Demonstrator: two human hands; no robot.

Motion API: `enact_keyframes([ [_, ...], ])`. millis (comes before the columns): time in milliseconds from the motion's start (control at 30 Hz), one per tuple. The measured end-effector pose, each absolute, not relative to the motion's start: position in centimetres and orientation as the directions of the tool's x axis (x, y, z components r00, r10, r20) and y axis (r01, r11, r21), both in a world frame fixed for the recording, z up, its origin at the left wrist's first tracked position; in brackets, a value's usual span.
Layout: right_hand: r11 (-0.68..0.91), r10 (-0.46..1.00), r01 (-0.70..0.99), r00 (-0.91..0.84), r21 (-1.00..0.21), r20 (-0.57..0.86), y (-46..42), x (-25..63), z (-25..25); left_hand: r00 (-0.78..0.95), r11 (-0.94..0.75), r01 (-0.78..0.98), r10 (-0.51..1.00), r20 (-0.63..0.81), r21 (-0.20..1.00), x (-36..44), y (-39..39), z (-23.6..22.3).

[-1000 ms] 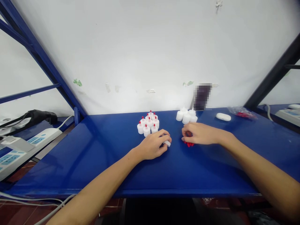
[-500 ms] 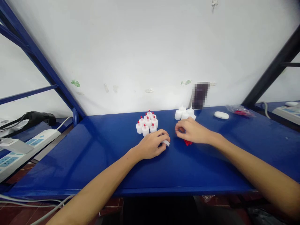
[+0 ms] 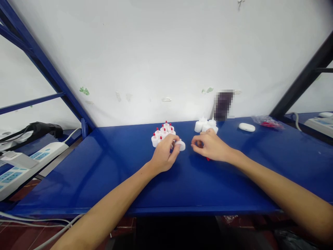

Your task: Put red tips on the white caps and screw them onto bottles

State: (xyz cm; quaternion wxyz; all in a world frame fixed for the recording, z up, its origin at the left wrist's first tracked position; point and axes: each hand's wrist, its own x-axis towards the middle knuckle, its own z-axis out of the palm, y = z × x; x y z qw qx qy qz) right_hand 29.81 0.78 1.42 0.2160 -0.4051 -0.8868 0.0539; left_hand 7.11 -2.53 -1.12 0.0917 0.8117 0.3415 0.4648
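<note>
My left hand (image 3: 164, 155) pinches a white nozzle cap (image 3: 181, 145) between thumb and fingers, tilted towards my right hand. Across a small gap, my right hand (image 3: 212, 146) is closed with fingertips together; whatever is in them is too small to make out. Under that hand a few small red tips (image 3: 208, 159) peek out, mostly hidden. Behind my left hand stand several white nozzle caps with red tips (image 3: 164, 130), partly covered by the hand. Just beyond my right hand is a cluster of white nozzle caps without red tips (image 3: 203, 125).
The blue table (image 3: 114, 173) backs onto a white wall. At the right lie a white oval case (image 3: 247, 127) and a clear plastic bag with red pieces (image 3: 269, 123). A blurred dark object (image 3: 223, 105) leans on the wall. Power strips (image 3: 31, 166) lie off the left side.
My left hand has lifted the white nozzle cap and turned it more upright. My right hand has shifted slightly left, away from the red tips.
</note>
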Motion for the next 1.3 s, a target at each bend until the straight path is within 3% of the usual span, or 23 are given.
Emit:
enact_keyframes([
  [133, 0.676, 0.731, 0.709, -0.609, -0.202, 0.307, 0.1, 28.9, 1.1, 0.087, -0.705, 0.416, 0.660, 0.746, 0.575, 6.8, -2.4, -1.1],
  [233, 0.706, 0.707, 0.684, -0.669, -0.182, 0.230, -1.1, 27.5, 1.6, 0.015, -0.699, 0.356, 0.667, 0.745, 0.620, 6.5, -2.3, -1.2],
  [333, 0.803, 0.594, 0.589, -0.780, -0.092, 0.195, -2.5, 25.5, 2.2, -0.019, -0.702, 0.330, 0.664, 0.748, 0.631, 6.2, -2.1, -1.2],
  [500, 0.873, 0.480, 0.486, -0.872, 0.048, 0.101, -3.6, 22.6, 2.0, 0.026, -0.739, 0.429, 0.585, 0.811, 0.519, 5.8, -2.2, -0.3],
  [667, 0.881, 0.446, 0.457, -0.889, 0.121, 0.104, -2.9, 22.9, 1.7, 0.094, -0.707, 0.591, 0.539, 0.837, 0.389, 5.7, -2.5, 0.8],
  [767, 0.850, 0.513, 0.526, -0.832, 0.007, 0.212, -1.7, 24.7, 2.1, 0.122, -0.717, 0.551, 0.575, 0.809, 0.427, 5.7, -2.5, 0.6],
  [833, 0.792, 0.609, 0.575, -0.718, -0.207, 0.337, -0.7, 26.0, 2.3, 0.165, -0.740, 0.496, 0.594, 0.787, 0.455, 5.7, -2.5, 0.2],
  [900, 0.741, 0.671, 0.512, -0.591, -0.435, 0.448, 0.0, 27.1, 2.2, 0.246, -0.767, 0.441, 0.603, 0.759, 0.466, 5.8, -2.5, -0.3],
  [967, 0.718, 0.695, 0.439, -0.495, -0.540, 0.522, 0.3, 27.9, 1.9, 0.355, -0.794, 0.401, 0.594, 0.722, 0.456, 6.0, -2.6, -0.7],
  [1067, 0.739, 0.673, 0.397, -0.471, -0.544, 0.571, 0.0, 28.3, 1.4, 0.456, -0.806, 0.404, 0.588, 0.668, 0.433, 6.2, -2.6, -1.0],
  [1300, 0.786, 0.618, 0.399, -0.496, -0.472, 0.610, -0.9, 28.4, 0.8, 0.501, -0.808, 0.422, 0.585, 0.637, 0.411, 6.3, -2.7, -0.7],
])
